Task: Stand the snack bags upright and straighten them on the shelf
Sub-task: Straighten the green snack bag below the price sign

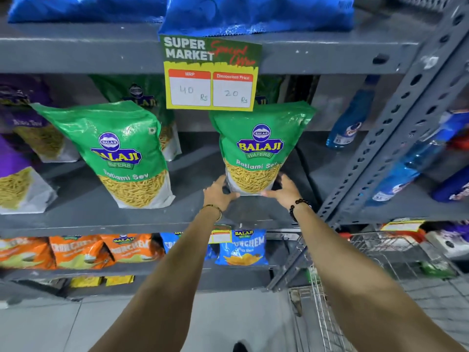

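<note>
A green Ratlami Sev bag [258, 148] stands upright on the grey middle shelf [193, 207], right of centre. My left hand [219, 193] grips its lower left corner and my right hand [280, 190] grips its lower right corner. A second green bag [119, 153] stands to the left, leaning a little to the left. Another green bag [142, 97] stands behind it, partly hidden. Purple snack bags [22, 153] fill the shelf's far left.
A "Super Market" price card [210, 74] hangs from the upper shelf, above the held bag. Blue bags [256, 13] lie on top. Orange bags [81, 250] and a blue chip bag [241, 247] sit below. A slotted upright [396, 118] and blue bottles [352, 118] stand at right; a wire cart [337, 288] is beside me.
</note>
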Tool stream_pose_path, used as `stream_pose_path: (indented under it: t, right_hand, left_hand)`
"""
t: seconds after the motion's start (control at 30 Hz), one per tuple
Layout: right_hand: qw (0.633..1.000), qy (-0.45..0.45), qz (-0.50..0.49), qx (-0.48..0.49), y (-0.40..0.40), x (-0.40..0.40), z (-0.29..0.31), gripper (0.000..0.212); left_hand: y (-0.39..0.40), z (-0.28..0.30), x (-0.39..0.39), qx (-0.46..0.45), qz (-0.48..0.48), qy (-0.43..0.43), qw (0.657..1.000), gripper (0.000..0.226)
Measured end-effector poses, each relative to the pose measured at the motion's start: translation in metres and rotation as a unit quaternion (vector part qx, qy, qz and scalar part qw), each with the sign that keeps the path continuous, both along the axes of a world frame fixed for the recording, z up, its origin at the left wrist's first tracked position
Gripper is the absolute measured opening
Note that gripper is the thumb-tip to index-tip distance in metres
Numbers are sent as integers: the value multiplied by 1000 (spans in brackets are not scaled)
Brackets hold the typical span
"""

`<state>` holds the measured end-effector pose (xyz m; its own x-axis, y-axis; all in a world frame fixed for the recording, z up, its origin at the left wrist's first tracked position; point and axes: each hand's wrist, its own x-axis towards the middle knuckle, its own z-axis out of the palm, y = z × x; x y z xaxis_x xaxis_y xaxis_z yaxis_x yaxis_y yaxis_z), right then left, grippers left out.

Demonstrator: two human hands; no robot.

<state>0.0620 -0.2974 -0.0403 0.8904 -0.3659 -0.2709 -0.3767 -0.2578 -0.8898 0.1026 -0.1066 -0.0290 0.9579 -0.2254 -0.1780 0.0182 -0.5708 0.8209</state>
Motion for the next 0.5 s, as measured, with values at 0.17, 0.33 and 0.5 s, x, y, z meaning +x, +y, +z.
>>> stream_pose_path:
  t: [0.17,0.33,0.5]
  right_hand:
    - [1000,-24,2,-4,3,-15,-3,77]
    - [1000,-30,8,-4,6,-23,-3,76]
    - [1000,-23,9,-14,7,-28,-2,77]
  left_hand:
    - [5,3,-17,-14,4,-15,1000,61]
    - [10,6,-26,-12,5,-20,1000,52]
    - [12,8,-28,-9,6,-13,1000,53]
